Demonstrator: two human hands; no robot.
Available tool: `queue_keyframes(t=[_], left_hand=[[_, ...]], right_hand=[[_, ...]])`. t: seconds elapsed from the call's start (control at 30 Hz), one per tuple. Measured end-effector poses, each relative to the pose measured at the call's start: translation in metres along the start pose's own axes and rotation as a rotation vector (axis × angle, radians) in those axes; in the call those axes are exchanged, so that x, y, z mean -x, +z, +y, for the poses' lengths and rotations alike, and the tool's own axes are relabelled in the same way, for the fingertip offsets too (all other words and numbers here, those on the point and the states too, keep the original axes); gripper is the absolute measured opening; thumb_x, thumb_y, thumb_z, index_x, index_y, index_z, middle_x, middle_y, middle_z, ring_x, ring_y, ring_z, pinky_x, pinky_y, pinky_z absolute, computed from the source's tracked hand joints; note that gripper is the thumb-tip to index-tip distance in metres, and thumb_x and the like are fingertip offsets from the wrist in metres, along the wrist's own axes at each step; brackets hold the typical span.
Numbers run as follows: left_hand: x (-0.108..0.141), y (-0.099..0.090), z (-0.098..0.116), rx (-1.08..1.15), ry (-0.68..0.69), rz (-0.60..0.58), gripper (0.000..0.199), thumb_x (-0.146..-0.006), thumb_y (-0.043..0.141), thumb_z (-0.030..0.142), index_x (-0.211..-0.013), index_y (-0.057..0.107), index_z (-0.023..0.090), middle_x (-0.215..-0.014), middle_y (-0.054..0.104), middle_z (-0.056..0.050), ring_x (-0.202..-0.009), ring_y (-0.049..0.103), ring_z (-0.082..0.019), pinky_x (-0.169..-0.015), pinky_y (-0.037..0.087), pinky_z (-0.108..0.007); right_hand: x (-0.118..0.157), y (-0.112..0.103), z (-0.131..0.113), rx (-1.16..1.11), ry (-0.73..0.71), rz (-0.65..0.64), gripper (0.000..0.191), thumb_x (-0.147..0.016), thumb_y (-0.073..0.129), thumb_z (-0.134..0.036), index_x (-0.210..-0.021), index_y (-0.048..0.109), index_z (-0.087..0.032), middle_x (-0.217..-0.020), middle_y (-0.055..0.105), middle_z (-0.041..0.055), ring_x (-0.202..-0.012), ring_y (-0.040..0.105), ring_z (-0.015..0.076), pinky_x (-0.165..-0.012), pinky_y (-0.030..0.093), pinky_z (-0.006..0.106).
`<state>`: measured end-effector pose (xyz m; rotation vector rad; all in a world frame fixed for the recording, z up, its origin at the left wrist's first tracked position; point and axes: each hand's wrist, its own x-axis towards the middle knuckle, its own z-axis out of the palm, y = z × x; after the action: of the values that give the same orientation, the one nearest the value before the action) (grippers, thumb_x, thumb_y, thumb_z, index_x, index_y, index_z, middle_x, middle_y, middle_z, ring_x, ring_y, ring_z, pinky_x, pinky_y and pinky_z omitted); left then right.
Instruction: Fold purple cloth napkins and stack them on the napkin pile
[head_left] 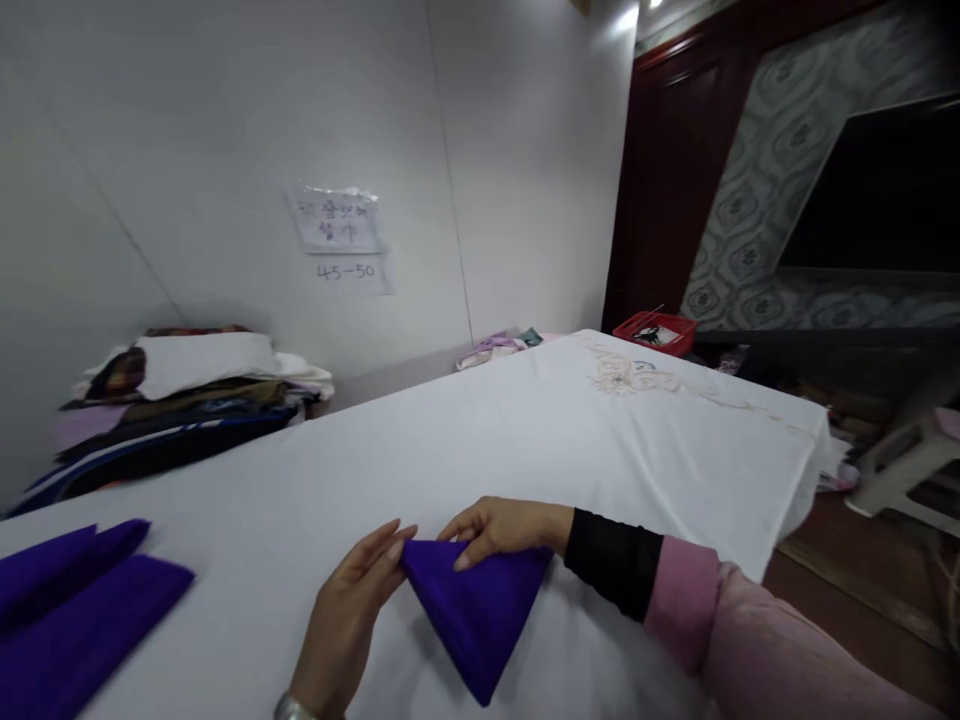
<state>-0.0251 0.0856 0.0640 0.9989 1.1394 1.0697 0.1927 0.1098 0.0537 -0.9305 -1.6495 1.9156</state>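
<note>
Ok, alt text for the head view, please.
A person's left hand touches one corner of a triangular folded purple cloth on a white tablecloth, while the right hand pinches its far edge. More purple fabric lies at left, with a textile pile beyond.

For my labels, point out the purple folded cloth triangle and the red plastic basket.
Purple folded cloth triangle (484, 615), head view: middle of its upper face.
Red plastic basket (678, 343), head view: near wall.
</note>
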Motion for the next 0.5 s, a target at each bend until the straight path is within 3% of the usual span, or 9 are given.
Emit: queue_keyframes(t=[0.17, 0.33, 0.5], left_hand=[[0.001, 0.004, -0.004, -0.023, -0.037, 0.013, 0.054, -0.063, 0.073, 0.044, -0.106, 0.061, 0.015, -0.111, 0.066, -0.009, -0.101, 0.062, -0.026, -0.093, 0.05, -0.036], [-0.001, 0.009, -0.011, -0.095, -0.09, -0.01, 0.054, -0.057, 0.075, 0.047, -0.098, 0.065, 0.014, -0.104, 0.069, -0.01, -0.099, 0.063, -0.03, -0.093, 0.05, -0.041], [-0.008, 0.012, -0.03, -0.144, -0.133, 0.021, 0.051, -0.05, 0.078, 0.046, -0.088, 0.068, 0.015, -0.096, 0.071, -0.01, -0.092, 0.066, -0.031, -0.084, 0.055, -0.04]], right_hand=[[0.047, -0.052, -0.003, -0.042, 0.011, 0.278, 0.039, -0.058, 0.077, -0.022, -0.096, 0.069, -0.018, -0.08, 0.068, -0.0012, -0.065, 0.06, 0.0111, -0.065, 0.047, 0.023], [0.105, -0.13, -0.01, -0.291, -0.127, 0.868, 0.031, -0.059, 0.074, -0.01, -0.089, 0.067, -0.013, -0.075, 0.069, 0.003, -0.065, 0.063, 0.0154, -0.065, 0.05, 0.028], [0.155, -0.203, 0.007, -0.39, -0.262, 1.294, 0.02, -0.08, 0.061, -0.014, -0.1, 0.06, -0.014, -0.088, 0.065, 0.0036, -0.069, 0.061, 0.0118, -0.065, 0.05, 0.025]])
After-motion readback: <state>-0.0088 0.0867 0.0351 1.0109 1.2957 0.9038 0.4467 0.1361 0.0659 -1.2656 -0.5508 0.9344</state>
